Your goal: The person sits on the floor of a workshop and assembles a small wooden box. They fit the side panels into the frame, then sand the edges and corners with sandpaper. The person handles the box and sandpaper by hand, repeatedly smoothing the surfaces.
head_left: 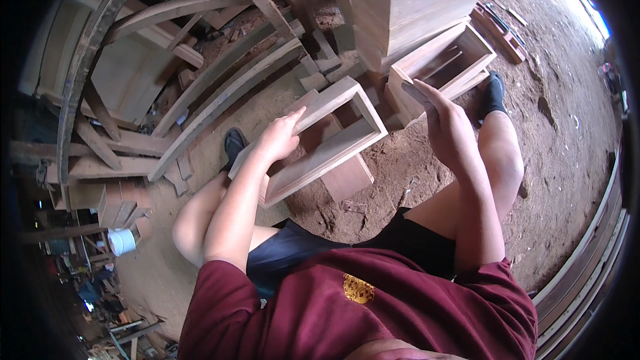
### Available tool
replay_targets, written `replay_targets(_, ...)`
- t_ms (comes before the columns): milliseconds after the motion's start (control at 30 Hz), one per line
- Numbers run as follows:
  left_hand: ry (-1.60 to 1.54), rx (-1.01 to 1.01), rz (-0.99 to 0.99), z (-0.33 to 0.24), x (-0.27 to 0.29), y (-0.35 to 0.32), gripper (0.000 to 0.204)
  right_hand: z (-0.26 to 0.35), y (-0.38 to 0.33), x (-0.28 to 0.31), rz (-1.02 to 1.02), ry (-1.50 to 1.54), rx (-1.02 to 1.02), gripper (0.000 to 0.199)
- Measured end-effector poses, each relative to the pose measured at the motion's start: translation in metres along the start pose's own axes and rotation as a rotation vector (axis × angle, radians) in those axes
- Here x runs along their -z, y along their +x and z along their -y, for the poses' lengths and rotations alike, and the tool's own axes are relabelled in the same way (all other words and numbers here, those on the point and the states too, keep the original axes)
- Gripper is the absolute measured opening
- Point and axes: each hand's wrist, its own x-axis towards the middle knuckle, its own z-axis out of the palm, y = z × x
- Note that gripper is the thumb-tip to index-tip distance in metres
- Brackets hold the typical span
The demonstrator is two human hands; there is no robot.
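Note:
A pale rectangular wooden frame [325, 157], box-like with deep sides, lies tilted between my legs. My left hand [279, 139] rests on its far left side, fingers along the top edge and thumb towards the inside. My right hand [448, 123] is raised to the right of the frame, apart from it. Between its thumb and straight fingers is a thin dark flat piece [415, 93], whose kind I cannot make out. Just beyond that hand stands an open wooden drawer box [460, 60]. A loose flat board [348, 179] lies under the near side of the frame.
Tall stacked wooden drawers [420, 10] stand ahead. Curved wooden beams [227, 103] fill the left side. A tool-like wooden piece [500, 32] lies on the dirt floor [557, 153] at the far right. A pale blue bucket [122, 242] is at left, and long boards [587, 253] line the right edge.

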Motion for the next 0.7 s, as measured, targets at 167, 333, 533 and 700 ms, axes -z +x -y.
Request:
replay_targets(167,-0.140,0.009,0.014,0.024,0.002,0.034,0.057,0.007,-0.003,0.002,-0.017,0.026,0.033,0.046)
replay_targets(333,-0.064,0.063,-0.059,0.076,-0.025,0.059,0.060,0.006,-0.003,0.000,0.038,0.004,-0.032,0.046)
replay_targets(533,0.154,-0.031,-0.520,0.029,-0.036,0.025,0.070,0.004,-0.003,0.001,0.023,-0.008,-0.007,0.046)
replay_targets(700,0.223,0.014,-0.132,-0.010,-0.055,-0.045,0.071,0.009,-0.003,0.001,0.059,-0.039,-0.042,0.045)
